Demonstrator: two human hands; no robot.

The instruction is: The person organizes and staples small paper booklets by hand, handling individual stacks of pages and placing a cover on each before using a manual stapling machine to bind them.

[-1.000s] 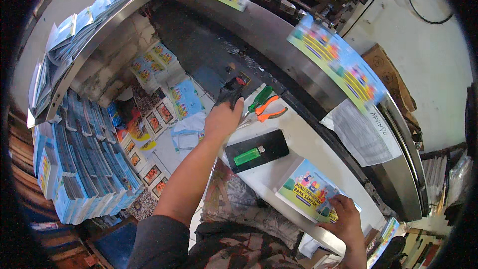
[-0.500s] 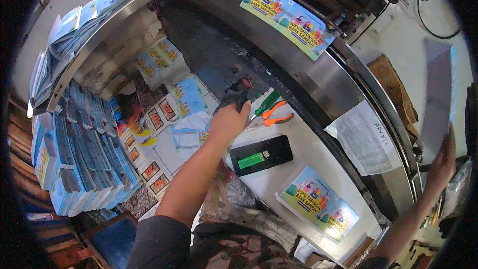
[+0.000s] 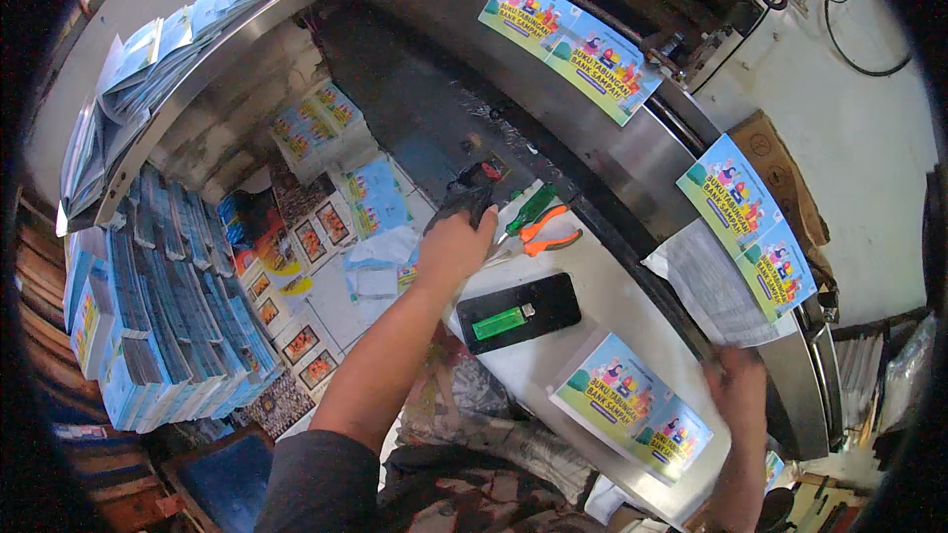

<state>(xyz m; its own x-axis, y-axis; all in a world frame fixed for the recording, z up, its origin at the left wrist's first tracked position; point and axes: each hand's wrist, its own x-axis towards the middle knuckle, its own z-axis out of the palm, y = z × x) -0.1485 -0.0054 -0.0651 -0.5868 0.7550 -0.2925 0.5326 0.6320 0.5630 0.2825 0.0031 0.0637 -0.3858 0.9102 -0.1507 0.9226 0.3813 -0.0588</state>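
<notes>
My left hand (image 3: 457, 247) reaches to a black, crinkled plastic-looking bundle (image 3: 464, 199) and has its fingers closed on it, partly hidden. Close to my thumb lie a green-handled screwdriver (image 3: 534, 207) and orange-handled pliers (image 3: 549, 230). My right hand (image 3: 736, 380), smeared by motion, is empty of any sheet I can see, between the metal rail and a stack of printed covers (image 3: 632, 405). A colourful printed cover sheet (image 3: 747, 227) leans on the rail, partly over a paper with small print (image 3: 701, 276). Another such cover (image 3: 573, 44) lies farther along.
A black phone (image 3: 520, 336) with a green lighter (image 3: 499, 322) on it lies on the white work surface (image 3: 563, 375). Tall stacks of blue booklets (image 3: 178, 326) stand at the left; more booklets (image 3: 197, 20) line the upper ledge. Dark machinery rises at the back.
My right hand has come in from the far right toward the covers' stack. The sheet it held now lies on the rail, let go. My left hand has barely moved.
</notes>
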